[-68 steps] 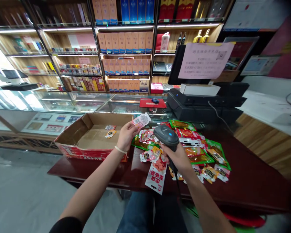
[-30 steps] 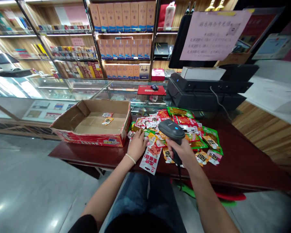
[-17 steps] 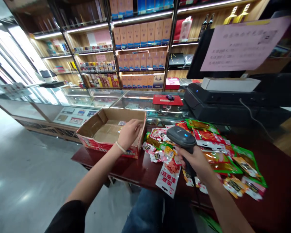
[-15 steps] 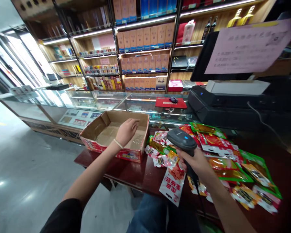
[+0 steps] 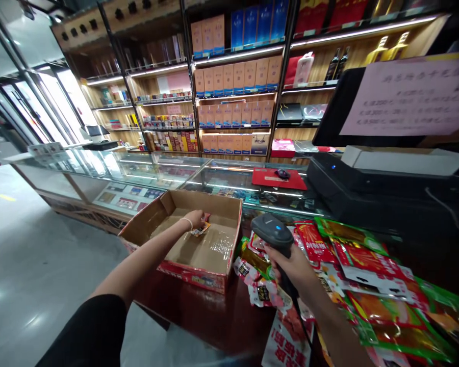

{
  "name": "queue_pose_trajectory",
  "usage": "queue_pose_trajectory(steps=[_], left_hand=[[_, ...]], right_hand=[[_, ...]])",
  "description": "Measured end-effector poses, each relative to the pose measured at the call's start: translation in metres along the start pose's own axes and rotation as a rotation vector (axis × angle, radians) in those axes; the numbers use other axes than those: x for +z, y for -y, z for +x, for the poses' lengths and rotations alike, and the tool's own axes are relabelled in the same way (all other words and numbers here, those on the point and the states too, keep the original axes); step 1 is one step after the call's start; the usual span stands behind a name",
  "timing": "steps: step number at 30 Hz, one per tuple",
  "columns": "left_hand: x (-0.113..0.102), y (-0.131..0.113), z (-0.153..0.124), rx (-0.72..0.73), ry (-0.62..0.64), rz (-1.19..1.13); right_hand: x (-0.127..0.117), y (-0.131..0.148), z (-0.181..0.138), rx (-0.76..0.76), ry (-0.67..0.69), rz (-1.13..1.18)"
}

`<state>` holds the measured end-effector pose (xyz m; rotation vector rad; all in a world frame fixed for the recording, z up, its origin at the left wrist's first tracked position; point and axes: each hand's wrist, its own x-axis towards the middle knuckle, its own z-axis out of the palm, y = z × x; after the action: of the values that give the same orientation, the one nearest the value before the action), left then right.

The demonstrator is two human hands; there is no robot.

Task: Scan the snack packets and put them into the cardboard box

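Note:
My left hand [image 5: 196, 219] reaches down into an open cardboard box [image 5: 218, 257] with a red printed front. Its fingers are curled low over small snack packets [image 5: 200, 230] on the box floor; whether they grip one is hidden. My right hand [image 5: 295, 265] is closed round the handle of a black barcode scanner [image 5: 272, 230] with a blue light, held over a pile of red, green and orange snack packets [image 5: 352, 275] on the dark red table [image 5: 214, 316].
A black register with a monitor and pink paper notice [image 5: 409, 97] stands at the back right. Glass display counters [image 5: 145, 171] run behind the box, with a red mouse pad [image 5: 277, 178]. Shelves of boxed goods [image 5: 233, 102] fill the wall. A grey floor lies left.
My left hand held a pink packet up, went down to the pile, then moved left into the box and lower. The view turned left. The scanner hand stayed over the pile.

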<state>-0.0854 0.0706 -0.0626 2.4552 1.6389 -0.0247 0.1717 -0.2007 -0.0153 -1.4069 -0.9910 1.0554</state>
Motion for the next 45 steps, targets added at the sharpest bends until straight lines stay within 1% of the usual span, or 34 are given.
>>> queue_pose_trajectory(steps=[4, 7, 12, 16, 19, 25, 28, 31, 34, 35, 36, 39, 40, 42, 45], left_hand=[[0.023, -0.004, 0.000, -0.003, 0.086, 0.068], [0.029, -0.006, -0.003, -0.007, 0.117, 0.098], [0.031, -0.011, -0.011, -0.007, 0.146, 0.113], [0.032, -0.018, -0.021, -0.017, 0.158, 0.106], [0.033, -0.022, -0.029, -0.024, 0.158, 0.093], [0.038, -0.028, -0.049, -0.050, 0.156, 0.019], [0.031, -0.030, -0.057, -0.049, 0.143, -0.068], [0.013, -0.034, -0.061, -0.027, 0.098, -0.202], [-0.012, -0.046, -0.067, 0.028, 0.048, -0.376], [-0.020, -0.053, -0.071, 0.051, 0.045, -0.502], [-0.028, -0.061, -0.076, 0.072, 0.054, -0.679], [-0.045, -0.090, -0.096, 0.114, 0.132, -1.289], [-0.049, -0.100, -0.102, 0.119, 0.157, -1.422], [-0.053, -0.120, -0.113, 0.128, 0.172, -1.528], [-0.051, -0.143, -0.121, 0.145, 0.150, -1.573]], right_hand=[[0.002, -0.005, 0.006, -0.010, -0.026, 0.056], [0.002, -0.011, 0.012, -0.006, -0.014, 0.083], [0.001, -0.020, 0.019, 0.000, 0.028, 0.126], [-0.002, -0.020, 0.017, -0.005, 0.013, 0.124], [-0.004, -0.018, 0.011, -0.022, -0.004, 0.112], [-0.011, -0.013, -0.008, 0.018, 0.020, 0.128], [-0.013, -0.009, -0.019, 0.007, 0.016, 0.142], [-0.016, -0.002, -0.028, -0.025, 0.000, 0.162], [-0.020, 0.004, -0.036, -0.054, -0.023, 0.155], [-0.022, 0.005, -0.037, -0.054, -0.030, 0.156], [-0.023, 0.006, -0.039, -0.049, -0.035, 0.158], [-0.029, 0.006, -0.042, -0.062, -0.066, 0.163], [-0.031, 0.006, -0.044, -0.076, -0.081, 0.158], [-0.036, 0.004, -0.047, -0.110, -0.099, 0.141], [-0.044, 0.001, -0.057, -0.140, -0.117, 0.107]])
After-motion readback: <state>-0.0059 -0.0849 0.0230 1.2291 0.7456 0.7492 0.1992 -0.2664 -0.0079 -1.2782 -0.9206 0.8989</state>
